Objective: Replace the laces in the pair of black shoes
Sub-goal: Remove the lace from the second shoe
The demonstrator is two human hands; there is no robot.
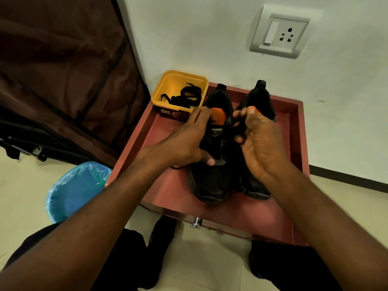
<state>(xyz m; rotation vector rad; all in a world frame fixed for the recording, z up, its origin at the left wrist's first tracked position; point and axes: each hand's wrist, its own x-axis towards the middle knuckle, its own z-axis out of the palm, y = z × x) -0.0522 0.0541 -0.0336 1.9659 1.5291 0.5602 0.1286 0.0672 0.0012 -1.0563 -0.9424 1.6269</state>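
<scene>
1. Shoes: two black shoes, the left shoe [212,181] and the right shoe [259,97], stand side by side and touching in the middle of the red tray [294,131], heels toward the wall.
2. Hands: two. The left hand [186,143] curls over the left shoe, thumb on its upper and fingers at its orange tongue, so its grip is closed on that shoe.
3. The right hand [262,143] pinches a black lace [240,128] between the shoes, its grip closed on it.
4. One yellow tub [168,89] sits at the tray's far left corner, holding a heap of loose black laces [186,95]; their number cannot be told.
5. One blue bin [73,192] stands on the floor left of the tray.
</scene>
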